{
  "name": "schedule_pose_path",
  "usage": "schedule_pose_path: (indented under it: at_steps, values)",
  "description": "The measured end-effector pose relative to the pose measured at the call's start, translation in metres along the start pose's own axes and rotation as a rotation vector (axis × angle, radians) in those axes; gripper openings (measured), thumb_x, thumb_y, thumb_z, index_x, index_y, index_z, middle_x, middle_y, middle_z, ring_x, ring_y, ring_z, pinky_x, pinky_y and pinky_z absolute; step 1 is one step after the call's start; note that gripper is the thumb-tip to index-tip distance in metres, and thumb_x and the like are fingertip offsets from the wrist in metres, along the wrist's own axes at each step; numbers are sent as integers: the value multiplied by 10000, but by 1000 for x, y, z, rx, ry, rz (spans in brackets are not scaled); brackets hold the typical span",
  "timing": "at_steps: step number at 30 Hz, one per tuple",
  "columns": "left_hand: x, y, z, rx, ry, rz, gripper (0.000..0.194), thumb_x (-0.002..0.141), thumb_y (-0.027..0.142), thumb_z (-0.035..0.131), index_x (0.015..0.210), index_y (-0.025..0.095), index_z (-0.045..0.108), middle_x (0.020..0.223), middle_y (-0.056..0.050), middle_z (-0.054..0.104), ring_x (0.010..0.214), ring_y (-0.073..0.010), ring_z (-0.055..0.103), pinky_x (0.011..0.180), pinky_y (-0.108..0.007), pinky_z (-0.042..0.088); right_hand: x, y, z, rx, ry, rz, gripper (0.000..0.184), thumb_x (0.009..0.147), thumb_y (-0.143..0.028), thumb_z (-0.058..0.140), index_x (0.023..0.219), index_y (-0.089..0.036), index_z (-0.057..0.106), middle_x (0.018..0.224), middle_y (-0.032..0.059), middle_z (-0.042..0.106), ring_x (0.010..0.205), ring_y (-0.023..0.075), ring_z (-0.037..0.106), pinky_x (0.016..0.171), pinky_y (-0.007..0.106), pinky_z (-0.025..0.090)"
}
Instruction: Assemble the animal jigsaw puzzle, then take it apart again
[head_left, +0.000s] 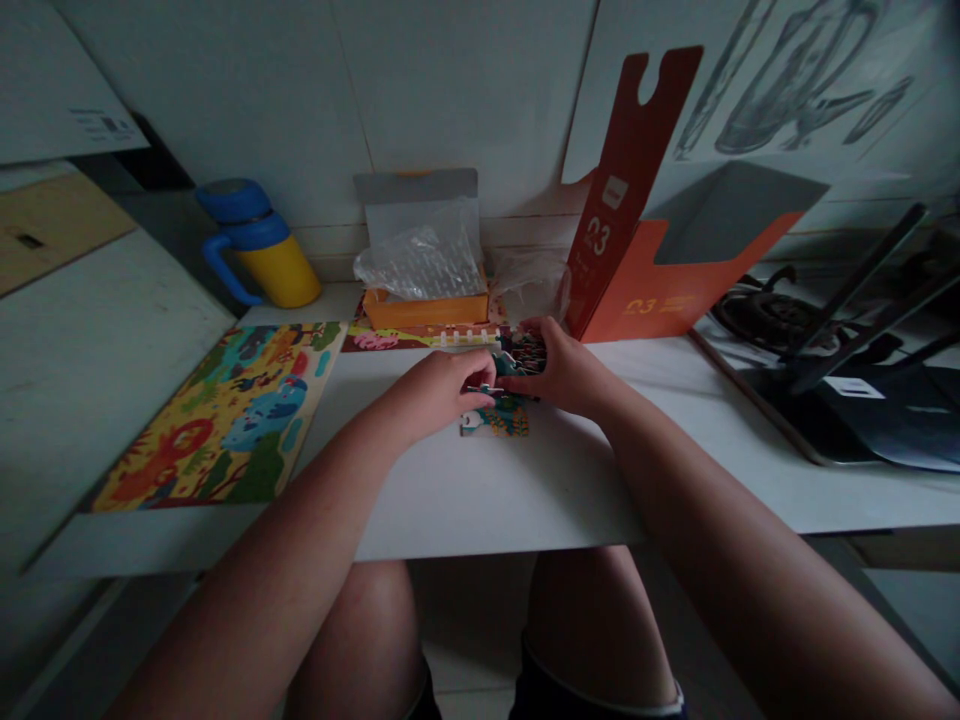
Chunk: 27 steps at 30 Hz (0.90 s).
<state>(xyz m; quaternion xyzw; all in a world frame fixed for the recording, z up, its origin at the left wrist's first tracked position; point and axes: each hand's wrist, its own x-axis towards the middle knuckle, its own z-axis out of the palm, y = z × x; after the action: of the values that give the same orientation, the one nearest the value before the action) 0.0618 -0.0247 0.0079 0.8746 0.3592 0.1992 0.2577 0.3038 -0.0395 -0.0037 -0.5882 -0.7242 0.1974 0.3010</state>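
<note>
My left hand [471,382] is closed, with a small jigsaw puzzle piece [486,389] pinched between thumb and fingers. Opposite it, my right hand [561,368] curves round a heap of dark green puzzle pieces [528,352], its thumb on the near side and its fingers on the far side. Just below both hands, a small joined section of puzzle [495,422] with white, green and orange print lies flat on the white table [480,500]. My fingers hide part of the heap.
A finished-looking animal picture [247,415] lies at left, near a blue and yellow jug [281,265]. Behind my hands stand an open orange box [431,308] with clear plastic [427,260] and a tall orange-red carton [667,290]. A black gas stove [862,390] is at right.
</note>
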Motion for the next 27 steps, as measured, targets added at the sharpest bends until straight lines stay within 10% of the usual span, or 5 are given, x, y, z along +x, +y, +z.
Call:
schedule_pose_path:
  at_steps: [14,27]
  values:
    - [10,-24,16,-168,232,-141,413,706,188,928,987,220,627,812,26,687,711,-153,645,638,-262,481,-2,1,0,100,-110,-128,931,773,-622,906,1487,-198,486,1411,203,669,1221,348,689,1017,485,561]
    - [1,-7,8,-92,166,-128,409,815,240,851,1153,219,622,1042,-49,702,907,-212,675,796,-338,536,0,1,2,11,5,-130,833,713,-454,934,1412,-203,557,1330,170,709,1164,341,705,995,473,562]
